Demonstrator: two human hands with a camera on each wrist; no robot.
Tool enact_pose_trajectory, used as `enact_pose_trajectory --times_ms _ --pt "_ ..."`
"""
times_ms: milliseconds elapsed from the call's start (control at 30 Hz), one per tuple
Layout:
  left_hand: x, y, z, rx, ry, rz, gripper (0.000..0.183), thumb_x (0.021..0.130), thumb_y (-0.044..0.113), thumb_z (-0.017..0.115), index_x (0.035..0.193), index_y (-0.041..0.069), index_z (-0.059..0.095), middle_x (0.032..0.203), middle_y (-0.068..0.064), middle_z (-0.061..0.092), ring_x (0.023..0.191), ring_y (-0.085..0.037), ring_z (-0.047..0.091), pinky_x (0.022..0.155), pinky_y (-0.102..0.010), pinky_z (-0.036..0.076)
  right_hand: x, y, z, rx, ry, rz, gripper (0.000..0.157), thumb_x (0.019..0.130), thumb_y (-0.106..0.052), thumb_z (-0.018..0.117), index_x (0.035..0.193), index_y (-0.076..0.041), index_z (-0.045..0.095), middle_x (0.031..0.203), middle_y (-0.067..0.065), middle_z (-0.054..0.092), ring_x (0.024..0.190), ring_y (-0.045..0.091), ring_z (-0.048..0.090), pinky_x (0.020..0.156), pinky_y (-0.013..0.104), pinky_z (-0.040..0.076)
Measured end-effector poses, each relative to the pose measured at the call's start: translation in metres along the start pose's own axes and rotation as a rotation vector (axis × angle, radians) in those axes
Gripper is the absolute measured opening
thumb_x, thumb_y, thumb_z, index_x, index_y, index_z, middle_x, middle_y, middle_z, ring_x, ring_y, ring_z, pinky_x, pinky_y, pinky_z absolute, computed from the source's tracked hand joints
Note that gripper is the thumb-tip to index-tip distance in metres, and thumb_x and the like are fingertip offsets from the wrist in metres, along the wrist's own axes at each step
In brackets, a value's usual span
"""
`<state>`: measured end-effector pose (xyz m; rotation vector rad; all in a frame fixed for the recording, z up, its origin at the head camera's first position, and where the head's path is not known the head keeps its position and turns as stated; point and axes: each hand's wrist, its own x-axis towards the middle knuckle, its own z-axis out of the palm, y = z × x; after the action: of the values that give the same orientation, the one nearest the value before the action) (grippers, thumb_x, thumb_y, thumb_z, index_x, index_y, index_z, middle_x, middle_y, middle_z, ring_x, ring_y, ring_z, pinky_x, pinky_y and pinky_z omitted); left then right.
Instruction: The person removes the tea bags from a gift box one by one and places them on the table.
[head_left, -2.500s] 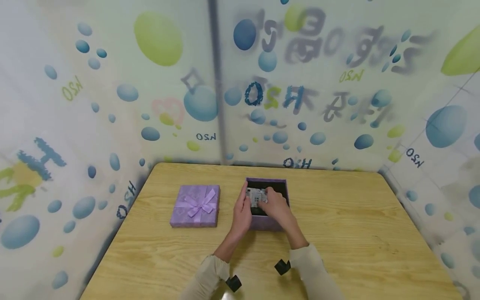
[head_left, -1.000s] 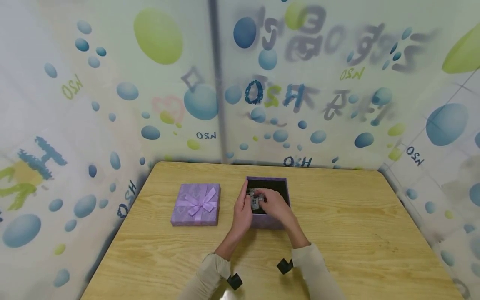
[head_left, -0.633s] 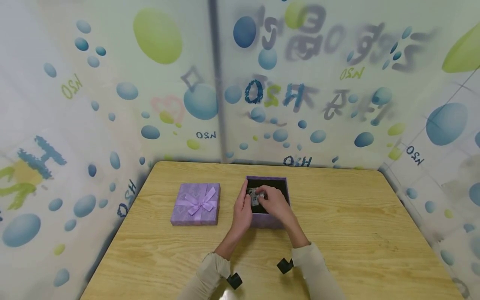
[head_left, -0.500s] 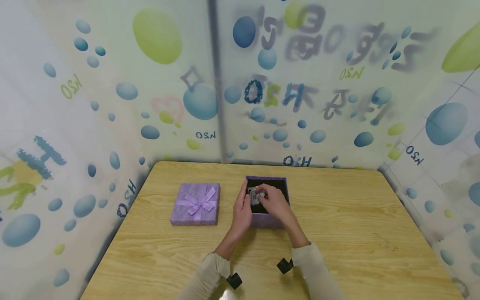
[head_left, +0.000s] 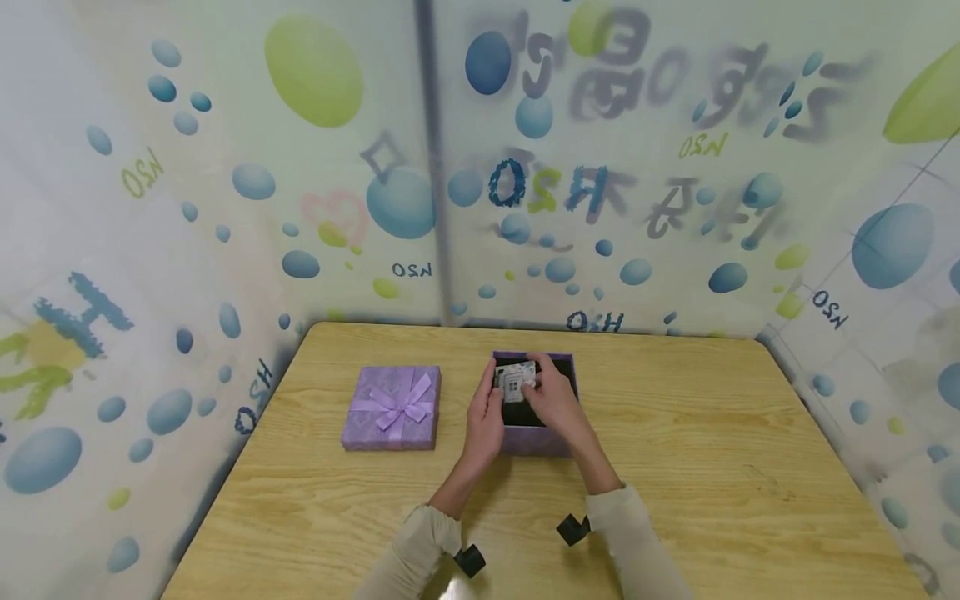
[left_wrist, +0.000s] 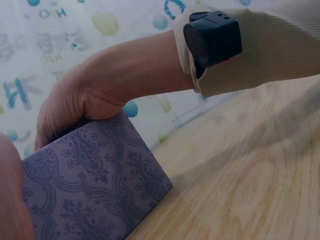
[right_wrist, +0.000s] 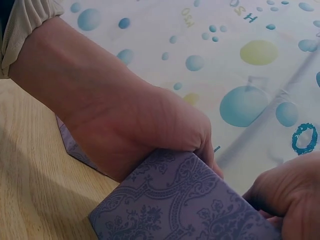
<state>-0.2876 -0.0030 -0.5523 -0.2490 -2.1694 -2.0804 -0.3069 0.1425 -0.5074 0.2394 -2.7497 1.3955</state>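
Note:
An uncovered purple gift box (head_left: 534, 440) with a black inside stands on the table. My left hand (head_left: 483, 425) grips its left wall, with the thumb over the rim and the fingers along the outside. Above the dark inside, my right hand (head_left: 557, 400) pinches a small flat grey-white printed card (head_left: 513, 383) at its right edge. The card's left edge lies close to my left thumb; whether they touch I cannot tell. In the left wrist view, my right hand (left_wrist: 82, 102) reaches over the patterned box wall (left_wrist: 95, 185). Both wrist views hide the card.
To the left of the box lies its purple lid (head_left: 392, 408), topped with a ribbon bow. They share a wooden table (head_left: 712, 467). A patterned cloth wall (head_left: 637, 167) with blue and green dots rises behind and on both sides.
The card has turned flatter to view and moved slightly away from me, with my right hand extending its fingers along its right edge. My left hand and the lid have stayed in place.

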Motion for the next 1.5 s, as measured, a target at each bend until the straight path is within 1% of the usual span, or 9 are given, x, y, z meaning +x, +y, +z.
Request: enact_pose_trajectory --times_ms 167,333,600,733,933,1100,1233,1367,1500 --pt "-0.001 0.002 0.0 -0.018 -0.003 -0.029 0.058 0.111 0.008 0.035 0.167 0.018 0.027 0.173 -0.005 0.023 0.159 -0.026 0.017 0.126 -0.055 0.018 0.0 0.0 -0.002 0.001 -0.006 -0.001 0.055 0.101 -0.004 0.061 0.152 0.001 0.041 0.076 0.008 0.063 0.058 0.016 0.052 0.056 0.033 0.042" --pt "-0.004 0.0 0.0 -0.028 0.004 -0.053 0.062 0.108 0.006 0.037 0.167 0.023 0.028 0.173 -0.001 0.023 0.16 -0.025 0.016 0.125 -0.056 0.017 -0.001 -0.004 -0.003 0.027 -0.015 0.012 0.058 0.101 -0.004 0.06 0.155 0.002 0.038 0.069 0.007 0.057 0.051 0.016 0.048 0.052 0.033 0.039" --pt "-0.007 -0.009 0.003 -0.034 0.005 0.018 0.068 0.102 -0.004 0.032 0.167 0.019 0.028 0.173 -0.002 0.024 0.16 -0.022 0.015 0.126 -0.055 0.015 -0.001 -0.004 -0.004 0.029 -0.012 0.024 0.059 0.102 -0.004 0.06 0.156 0.001 0.038 0.07 0.007 0.057 0.051 0.016 0.047 0.051 0.032 0.038" --pt "-0.009 -0.012 0.002 -0.043 -0.004 0.033 0.069 0.102 -0.005 0.031 0.167 0.018 0.026 0.173 -0.004 0.022 0.16 -0.022 0.015 0.126 -0.054 0.015 -0.001 -0.003 -0.004 0.04 -0.014 0.019 0.058 0.102 -0.004 0.06 0.156 0.001 0.038 0.071 0.007 0.058 0.051 0.017 0.047 0.052 0.033 0.039" --pt "-0.01 -0.015 0.002 -0.023 0.007 0.049 0.069 0.102 -0.005 0.032 0.167 0.018 0.028 0.173 -0.005 0.024 0.159 -0.025 0.016 0.125 -0.056 0.015 0.0 0.0 -0.005 0.054 0.008 0.013 0.055 0.103 -0.008 0.059 0.155 -0.003 0.04 0.069 0.005 0.054 0.056 0.016 0.049 0.056 0.032 0.04" --pt "-0.01 -0.015 0.003 -0.018 0.001 0.041 0.071 0.101 -0.006 0.031 0.167 0.021 0.028 0.173 -0.004 0.023 0.159 -0.023 0.016 0.125 -0.056 0.016 0.001 0.0 -0.016 0.084 0.073 -0.025 0.056 0.104 -0.008 0.058 0.157 -0.006 0.039 0.065 0.0 0.04 0.058 0.016 0.04 0.06 0.031 0.036" --pt "-0.01 -0.015 0.004 -0.023 0.01 0.041 0.072 0.101 -0.008 0.03 0.167 0.02 0.029 0.173 -0.006 0.023 0.159 -0.023 0.017 0.124 -0.057 0.021 0.0 -0.001 -0.03 0.124 0.104 -0.035 0.057 0.105 -0.008 0.057 0.159 -0.006 0.036 0.065 -0.001 0.034 0.057 0.016 0.032 0.061 0.032 0.033" --pt "-0.009 -0.016 0.005 -0.023 0.019 0.059 0.072 0.099 -0.009 0.031 0.166 0.017 0.03 0.173 -0.006 0.025 0.159 -0.024 0.017 0.124 -0.057 0.018 0.0 0.0 -0.045 0.178 0.122 -0.034 0.06 0.105 -0.008 0.057 0.16 -0.005 0.032 0.066 -0.001 0.031 0.057 0.015 0.028 0.062 0.031 0.031" --pt "-0.009 -0.016 0.005 -0.016 0.029 0.063 0.073 0.098 -0.01 0.032 0.166 0.017 0.031 0.172 -0.004 0.026 0.159 -0.023 0.017 0.126 -0.054 0.015 -0.001 0.003 -0.058 0.211 0.142 -0.024 0.058 0.105 -0.008 0.057 0.159 -0.005 0.035 0.067 -0.002 0.028 0.058 0.014 0.027 0.06 0.029 0.031"
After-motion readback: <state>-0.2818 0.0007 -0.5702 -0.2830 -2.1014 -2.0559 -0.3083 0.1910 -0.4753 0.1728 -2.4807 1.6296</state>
